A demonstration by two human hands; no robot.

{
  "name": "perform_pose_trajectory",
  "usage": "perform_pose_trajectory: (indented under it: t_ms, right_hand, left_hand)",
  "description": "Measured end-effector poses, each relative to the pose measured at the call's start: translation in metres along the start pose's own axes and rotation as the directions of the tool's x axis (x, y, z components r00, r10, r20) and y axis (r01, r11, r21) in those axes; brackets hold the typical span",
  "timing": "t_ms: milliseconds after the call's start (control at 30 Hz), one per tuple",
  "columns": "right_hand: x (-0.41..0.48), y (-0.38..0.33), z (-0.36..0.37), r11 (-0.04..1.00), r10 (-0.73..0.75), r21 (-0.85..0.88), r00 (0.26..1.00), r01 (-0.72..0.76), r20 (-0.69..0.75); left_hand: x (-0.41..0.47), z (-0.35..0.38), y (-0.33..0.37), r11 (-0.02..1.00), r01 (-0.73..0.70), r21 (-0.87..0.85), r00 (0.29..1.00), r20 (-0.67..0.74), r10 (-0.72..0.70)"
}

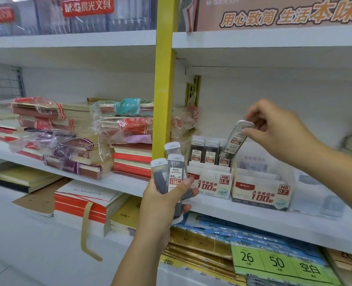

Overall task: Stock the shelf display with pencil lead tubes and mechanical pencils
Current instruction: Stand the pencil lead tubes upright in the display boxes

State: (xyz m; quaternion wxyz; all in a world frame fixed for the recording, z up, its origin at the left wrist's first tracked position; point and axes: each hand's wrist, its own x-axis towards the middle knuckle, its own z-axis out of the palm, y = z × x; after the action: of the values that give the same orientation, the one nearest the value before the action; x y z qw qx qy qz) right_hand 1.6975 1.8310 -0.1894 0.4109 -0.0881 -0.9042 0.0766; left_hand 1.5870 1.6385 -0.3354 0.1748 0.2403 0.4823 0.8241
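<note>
Between the right hand's (274, 129) thumb and fingers, one lead tube (234, 139) is pinched by its cap, tilted, its foot dipping into the 0.5 box (209, 183) beside three upright tubes (205, 152). Lower left, the left hand (167, 201) grips a fan of spare tubes (171, 172), thumb across the front label.

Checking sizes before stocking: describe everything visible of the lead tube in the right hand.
The lead tube is a flat clear plastic case, dark inside, with white cap and white-and-red label reading 0.5. The right hand pinches it near the cap. It tilts, cap up and right, lower end at the right end of the HB 0.5 display box, beside three standing tubes.
</note>
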Motion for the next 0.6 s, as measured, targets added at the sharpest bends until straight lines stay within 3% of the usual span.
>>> perform_pose_trajectory:
  t_ms: [200, 333, 467, 533, 600]
  right_hand:
    - [0.01, 0.009, 0.033, 0.962, -0.139, -0.219, 0.982, 0.164, 0.126]
    - [0.011, 0.021, 0.045, 0.989, -0.03, -0.136, 0.985, 0.053, 0.169]
    - [0.013, 0.03, 0.054, 0.973, 0.071, -0.231, 0.977, -0.024, 0.199]
    - [0.01, 0.027, 0.055, 0.953, 0.067, -0.303, 0.983, -0.012, 0.172]
    - [0.001, 0.013, 0.054, 0.97, 0.009, -0.241, 0.994, 0.018, 0.111]
  left_hand:
    - [0.004, -0.006, -0.002, 0.999, 0.02, 0.029, 1.0, 0.002, -0.02]
    - [0.004, -0.008, -0.006, 0.997, 0.046, 0.063, 0.998, 0.031, -0.048]
    - [0.002, -0.011, -0.006, 0.994, 0.073, 0.086, 0.995, 0.064, -0.079]
    - [0.002, -0.013, -0.006, 0.993, 0.079, 0.092, 0.992, 0.092, -0.087]
    - [0.001, -0.014, -0.006, 0.991, 0.086, 0.104, 0.987, 0.127, -0.099]
